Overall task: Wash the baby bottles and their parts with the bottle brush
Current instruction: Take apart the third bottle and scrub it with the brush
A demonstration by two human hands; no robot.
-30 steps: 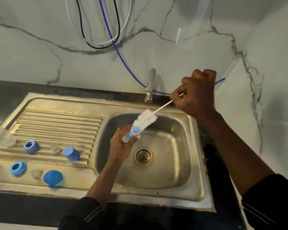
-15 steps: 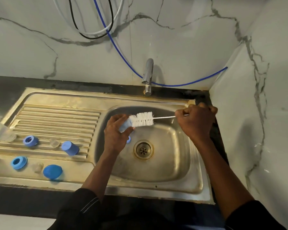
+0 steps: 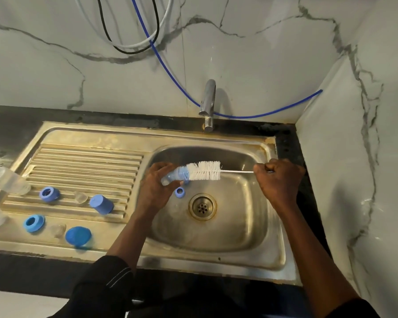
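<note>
A small bottle (image 3: 174, 176) is held over the sink (image 3: 239, 237) by the left hand (image 3: 155, 189), whose fingers are curled round it. The brush (image 3: 205, 171) (white bristles at the bottle's mouth) is gripped by its wire handle in the clenched right hand (image 3: 279, 180). A blue ring (image 3: 179, 191) is seen in the basin near the drain.

- The tap (image 3: 208, 104) stands behind the sink bowl (image 3: 251, 226).
- The drain (image 3: 202, 206) is in the sink bowl; a little ring (image 3: 180, 191) lies just left of it.
- The brush (image 3: 205, 171) lies sideways over the sink bowl, from the small part (image 3: 172, 176) in the left hand (image 3: 155, 191) to the right hand (image 3: 278, 180).
- The ribbed board (image 3: 85, 161) is left of the sink bowl, with a bottle (image 3: 7, 180) at its far left.
</note>
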